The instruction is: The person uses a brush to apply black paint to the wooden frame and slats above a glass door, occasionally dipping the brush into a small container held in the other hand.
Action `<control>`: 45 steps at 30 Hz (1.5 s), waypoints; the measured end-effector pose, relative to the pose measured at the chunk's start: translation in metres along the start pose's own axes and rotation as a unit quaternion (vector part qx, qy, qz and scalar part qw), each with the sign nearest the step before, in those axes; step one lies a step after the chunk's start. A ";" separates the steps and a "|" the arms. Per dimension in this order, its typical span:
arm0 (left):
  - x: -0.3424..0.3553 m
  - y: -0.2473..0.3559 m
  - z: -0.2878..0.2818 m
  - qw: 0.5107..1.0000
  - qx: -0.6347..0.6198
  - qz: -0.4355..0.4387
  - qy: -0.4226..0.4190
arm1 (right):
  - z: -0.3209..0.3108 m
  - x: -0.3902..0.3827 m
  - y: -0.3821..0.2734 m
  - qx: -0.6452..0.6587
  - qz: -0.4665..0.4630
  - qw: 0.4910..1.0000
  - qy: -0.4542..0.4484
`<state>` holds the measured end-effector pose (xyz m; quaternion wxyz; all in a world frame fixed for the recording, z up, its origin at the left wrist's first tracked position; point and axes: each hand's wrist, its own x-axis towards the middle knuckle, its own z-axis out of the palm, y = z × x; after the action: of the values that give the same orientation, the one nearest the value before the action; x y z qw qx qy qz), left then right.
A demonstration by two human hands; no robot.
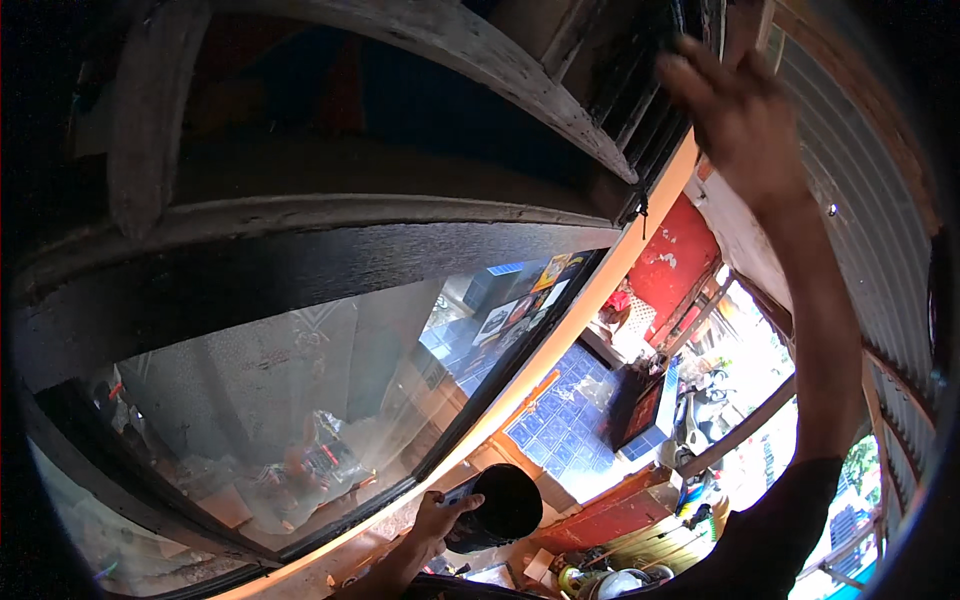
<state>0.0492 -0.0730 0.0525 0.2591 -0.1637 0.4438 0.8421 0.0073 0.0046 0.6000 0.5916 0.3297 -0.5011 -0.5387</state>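
My left hand (438, 522) grips the rim of a black, round, open-topped container (505, 508), with the thumb over its edge. The inside is too dark to make out. My right arm reaches far up on the right. The fingers of my right hand (735, 115) are bent beside dark slats (635, 115) at the top of a wooden frame. Whatever they hold, if anything, is lost in the shadow there. Below the slats, a black-coloured wooden rail (350, 255) runs above a glass pane (270, 400). Bare greyish wood (430, 30) shows higher up.
An orange post edge (560, 365) borders the window. Beyond it lie a blue-tiled surface (575, 405) and a red wall (680, 255). Corrugated sheeting (850, 140) covers the upper right. Assorted vessels and a white rounded item (622, 583) stand low down.
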 end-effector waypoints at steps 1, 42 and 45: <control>0.001 0.000 -0.001 1.000 0.004 -0.003 -0.019 | -0.001 -0.005 -0.005 -0.002 -0.003 1.000 0.003; 0.025 0.008 -0.010 0.995 -0.061 0.078 -0.031 | -0.001 0.003 0.012 0.496 0.443 0.747 -0.014; 0.025 0.006 -0.008 0.996 -0.066 0.051 -0.040 | 0.015 0.004 0.015 0.411 0.269 0.869 0.058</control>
<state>0.0253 -0.0753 0.0393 0.2221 -0.1240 0.3840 0.8876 -0.0030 0.0057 0.6189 0.5527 0.4263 -0.7113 -0.0832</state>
